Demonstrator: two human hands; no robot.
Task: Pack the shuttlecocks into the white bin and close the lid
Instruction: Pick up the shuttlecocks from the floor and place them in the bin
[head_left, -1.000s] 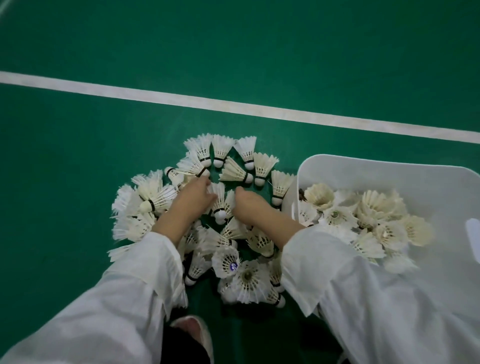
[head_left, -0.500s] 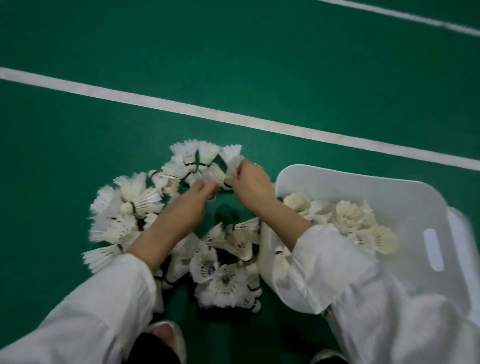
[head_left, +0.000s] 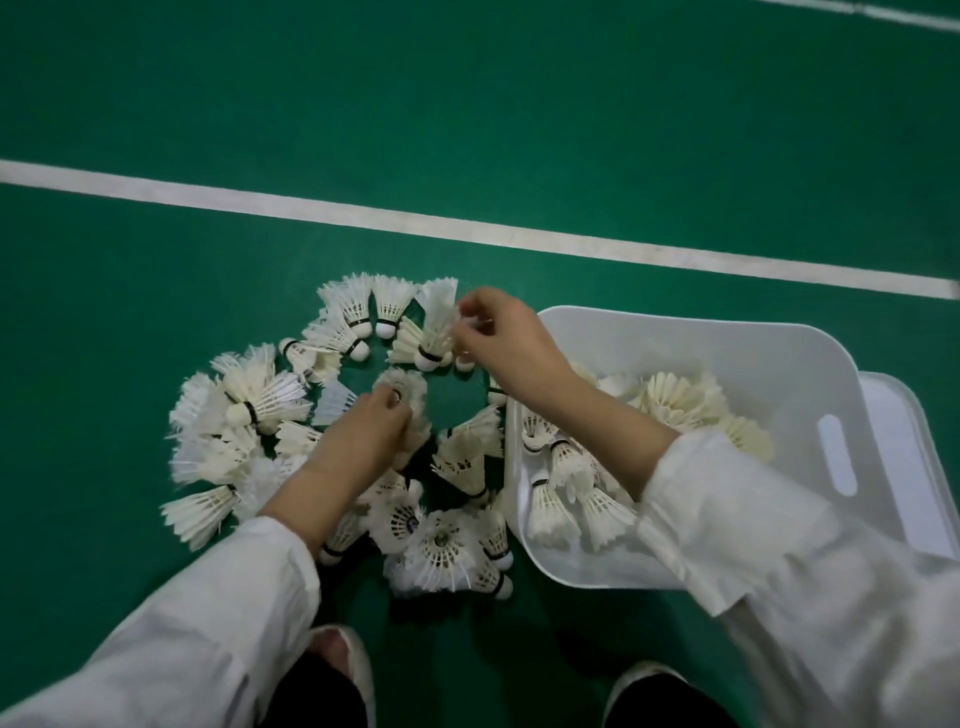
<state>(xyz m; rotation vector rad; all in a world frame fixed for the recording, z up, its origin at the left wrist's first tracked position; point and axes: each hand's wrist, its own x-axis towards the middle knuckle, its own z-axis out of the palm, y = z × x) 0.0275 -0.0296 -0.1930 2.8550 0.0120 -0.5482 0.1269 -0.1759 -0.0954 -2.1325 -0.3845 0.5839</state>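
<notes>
the right sleeve (head_left: 753, 519) covers the near corner of the white bin (head_left: 779, 353) and some of the shuttlecocks (head_left: 675, 400) inside it. the lid (head_left: 904, 467), partly behind the bin, runs off the right edge. the left hand (head_left: 363, 431) buries its fingertips among the floor shuttlecocks, and the right hand (head_left: 509, 338) shows blurred fingertips where they pinch feathers.
</notes>
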